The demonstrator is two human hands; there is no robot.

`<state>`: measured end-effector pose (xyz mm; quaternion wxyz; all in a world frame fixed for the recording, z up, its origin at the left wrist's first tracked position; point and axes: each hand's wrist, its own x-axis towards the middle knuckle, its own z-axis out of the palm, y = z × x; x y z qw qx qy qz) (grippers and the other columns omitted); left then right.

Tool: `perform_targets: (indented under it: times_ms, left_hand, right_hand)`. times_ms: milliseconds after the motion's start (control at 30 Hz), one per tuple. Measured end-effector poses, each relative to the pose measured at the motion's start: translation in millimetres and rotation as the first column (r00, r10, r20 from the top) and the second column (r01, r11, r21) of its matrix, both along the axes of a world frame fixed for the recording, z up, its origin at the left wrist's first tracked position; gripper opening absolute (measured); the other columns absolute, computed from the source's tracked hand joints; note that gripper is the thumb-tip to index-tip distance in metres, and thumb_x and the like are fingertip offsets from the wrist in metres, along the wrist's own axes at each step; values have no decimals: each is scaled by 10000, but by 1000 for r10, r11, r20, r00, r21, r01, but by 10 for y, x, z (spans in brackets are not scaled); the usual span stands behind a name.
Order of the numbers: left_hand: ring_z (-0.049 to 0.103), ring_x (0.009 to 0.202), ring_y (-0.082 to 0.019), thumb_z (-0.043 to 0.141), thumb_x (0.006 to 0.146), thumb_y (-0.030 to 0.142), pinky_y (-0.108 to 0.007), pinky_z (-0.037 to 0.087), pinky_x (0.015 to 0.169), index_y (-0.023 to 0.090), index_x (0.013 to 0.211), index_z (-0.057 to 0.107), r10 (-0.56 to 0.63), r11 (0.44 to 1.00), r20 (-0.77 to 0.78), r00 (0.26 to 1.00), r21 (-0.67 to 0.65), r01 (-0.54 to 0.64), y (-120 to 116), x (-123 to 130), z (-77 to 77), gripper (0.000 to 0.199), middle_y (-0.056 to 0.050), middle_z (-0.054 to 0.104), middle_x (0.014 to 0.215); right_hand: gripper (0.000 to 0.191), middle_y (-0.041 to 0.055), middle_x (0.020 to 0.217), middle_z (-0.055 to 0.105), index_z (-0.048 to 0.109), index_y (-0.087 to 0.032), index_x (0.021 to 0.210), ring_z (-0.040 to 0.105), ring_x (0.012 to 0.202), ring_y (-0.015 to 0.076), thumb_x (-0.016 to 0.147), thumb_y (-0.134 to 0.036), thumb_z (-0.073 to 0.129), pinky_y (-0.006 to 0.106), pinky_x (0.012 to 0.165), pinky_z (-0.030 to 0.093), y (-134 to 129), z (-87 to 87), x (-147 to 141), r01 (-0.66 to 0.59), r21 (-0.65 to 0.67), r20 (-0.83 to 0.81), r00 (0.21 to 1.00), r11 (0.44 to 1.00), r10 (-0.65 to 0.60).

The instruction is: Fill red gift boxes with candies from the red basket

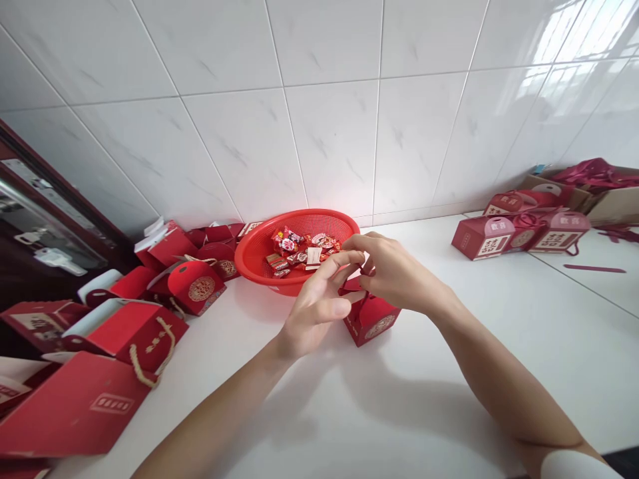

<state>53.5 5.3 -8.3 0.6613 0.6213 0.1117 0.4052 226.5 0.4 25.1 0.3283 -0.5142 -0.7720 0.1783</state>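
A small red candy box (375, 320) with a gold round emblem stands on the white counter, its top partly covered by my hands. Above it, my right hand (394, 269) is closed in a pinch on a thin dark red ribbon (368, 264) at the box's top. My left hand (322, 299) is at the box's left side, thumb apart from the fingers, its index fingertip close to the ribbon; whether it touches the ribbon is unclear. Just behind my hands, a red plastic basket (254, 269) holds several wrapped candies (287, 241).
Several red gift boxes (127, 329), some with rope handles, crowd the left side. Finished-looking red boxes (519, 233) with a bow stand at right, near a loose ribbon strip (594, 269) and a cardboard box (614, 203) of ribbons. A tiled wall (329, 146) rises behind.
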Motion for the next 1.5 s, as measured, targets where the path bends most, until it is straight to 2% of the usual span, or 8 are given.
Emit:
perform_targets:
  times_ms: [100,200,400,567,967,1300,1400,1500]
  left_hand:
    - [436,1398,-302,706,825,278,-446,532,1047,273,1241,598,181,980,-164,970,114,-164,1,-31,-6,429,-76,478,1425]
    - [505,1318,-286,749,817,299,-454,534,1044,277,1281,558,454,868,-285,844,356,-346,3,-25,-52,502,-86,459,1435]
    - [349,1454,-359,813,771,477,-551,420,1152,268,1448,419,686,665,-378,622,673,-324,-10,81,-188,810,-128,426,1515]
    - [387,1444,-356,732,844,459,-582,364,1181,244,1461,414,708,658,-388,590,665,-353,70,64,-254,727,-131,476,1507]
    - [595,1206,-311,620,803,224,-501,542,1001,203,1196,594,488,844,-609,625,512,-160,227,98,-421,395,-107,632,1235]
    - [627,1175,-266,626,878,266,-458,522,1016,214,1167,620,621,719,-415,665,639,-272,263,62,-374,294,-93,662,1226]
    - [676,911,-232,623,884,310,-393,569,821,208,989,636,711,648,-372,597,676,-351,251,25,-279,147,-65,685,994]
    - [631,681,-176,628,890,328,-321,542,671,218,973,613,694,696,-377,613,569,-437,256,-25,-164,138,15,611,721]
  right_hand:
    - [513,73,1171,675,645,-195,1149,653,810,162,696,18,531,275,646,501,29,15,41,44,-6,-122,992,999,-44]
    - [479,86,1292,653,658,-202,1155,671,756,151,717,-30,571,293,620,533,40,44,65,118,-31,-241,963,993,-122]
    - [378,54,1212,714,701,-202,1038,692,764,158,712,-53,581,312,661,565,36,74,24,141,32,-338,933,990,-122]
    - [353,46,1197,717,707,-196,1004,694,746,152,703,-54,590,265,562,535,14,105,25,128,32,-364,925,991,-108]
    - [421,96,1287,685,695,-185,1115,686,735,150,716,-52,664,265,574,523,208,-37,141,34,-175,-156,986,984,-62]
    - [383,102,1278,670,704,-187,1126,677,799,168,745,-164,737,272,576,519,208,40,220,45,-221,-129,989,974,-75]
    - [376,89,1245,688,712,-199,1093,675,777,162,727,-115,724,279,589,529,219,36,227,40,-221,-143,987,975,-73]
    - [348,89,1207,705,723,-203,1065,687,777,160,733,-97,718,281,628,546,222,54,239,48,-223,-178,980,974,-89]
